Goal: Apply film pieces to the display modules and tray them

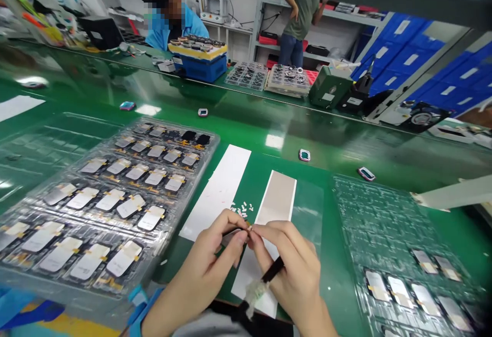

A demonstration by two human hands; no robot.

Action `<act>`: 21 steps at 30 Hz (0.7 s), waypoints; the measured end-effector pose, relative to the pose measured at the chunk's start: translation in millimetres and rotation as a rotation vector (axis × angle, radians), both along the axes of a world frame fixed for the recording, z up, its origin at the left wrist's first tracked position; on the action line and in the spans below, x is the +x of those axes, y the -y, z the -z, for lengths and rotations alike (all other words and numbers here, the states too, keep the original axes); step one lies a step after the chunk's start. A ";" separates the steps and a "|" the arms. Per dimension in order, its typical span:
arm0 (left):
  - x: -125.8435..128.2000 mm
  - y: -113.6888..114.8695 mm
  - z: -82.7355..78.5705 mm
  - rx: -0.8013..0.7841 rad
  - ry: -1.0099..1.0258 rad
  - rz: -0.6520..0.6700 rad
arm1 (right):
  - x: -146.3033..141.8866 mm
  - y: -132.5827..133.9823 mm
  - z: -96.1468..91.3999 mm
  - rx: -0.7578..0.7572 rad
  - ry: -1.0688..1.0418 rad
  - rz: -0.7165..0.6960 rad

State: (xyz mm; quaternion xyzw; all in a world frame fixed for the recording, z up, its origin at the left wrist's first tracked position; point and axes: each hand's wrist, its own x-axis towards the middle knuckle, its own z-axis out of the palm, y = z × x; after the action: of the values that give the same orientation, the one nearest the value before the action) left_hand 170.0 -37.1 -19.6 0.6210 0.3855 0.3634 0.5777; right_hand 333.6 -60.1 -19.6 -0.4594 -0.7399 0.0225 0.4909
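- The left hand (203, 262) is bare, with a bright blue band (144, 310) around its wrist.
- A paler blue tab (137, 294) sits on the band's far left side.
- The right hand (294, 268) is bare.
- Grey clothing (205, 329) shows at the near edge.

Nothing I can actually read from here. Faint grey print on some silver cells (123, 260) in the left tray, too small for me to make out. White labels (402, 26) on the blue bins (395, 66), wording illegible. Same for the white sticker (328, 97) on the green box (331, 83) and the pale one on the black box (103, 28) far left: I get blank-looking patches only.
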 end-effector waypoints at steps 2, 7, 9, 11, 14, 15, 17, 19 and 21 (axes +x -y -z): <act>4.6 -5.3 9.3 -0.009 0.044 -0.009 | 3.4 -1.6 5.2 0.004 0.049 0.035; 10.8 -12.9 22.0 0.017 0.088 -0.042 | 5.7 -3.4 12.9 -0.023 0.150 0.075; 11.5 -14.8 23.8 0.045 0.049 -0.052 | 4.5 -3.9 14.8 -0.051 0.190 0.089; 11.5 -16.2 24.4 0.082 0.009 -0.048 | 3.2 -4.1 16.5 -0.075 0.234 0.101; 11.5 -16.2 25.3 0.109 -0.024 -0.045 | 3.2 -4.0 16.8 -0.108 0.249 0.099; 11.6 -15.6 26.0 0.089 -0.015 -0.043 | 4.3 -4.2 15.6 -0.143 0.210 0.089; 11.6 -13.3 28.1 0.002 0.033 -0.046 | 8.1 -5.8 11.2 -0.242 0.083 0.067; 11.1 -10.3 30.4 -0.088 0.090 -0.059 | 13.4 -9.6 5.4 -0.354 -0.032 0.065; 10.1 -7.6 32.0 -0.137 0.135 -0.092 | 17.9 -15.3 1.1 -0.438 -0.098 0.090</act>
State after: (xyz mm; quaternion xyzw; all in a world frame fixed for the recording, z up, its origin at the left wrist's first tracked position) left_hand 180.1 -29.5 -51.5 0.5357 0.3976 0.4034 0.6263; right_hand 351.5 -44.8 -20.7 -0.5858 -0.6716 0.1828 0.4152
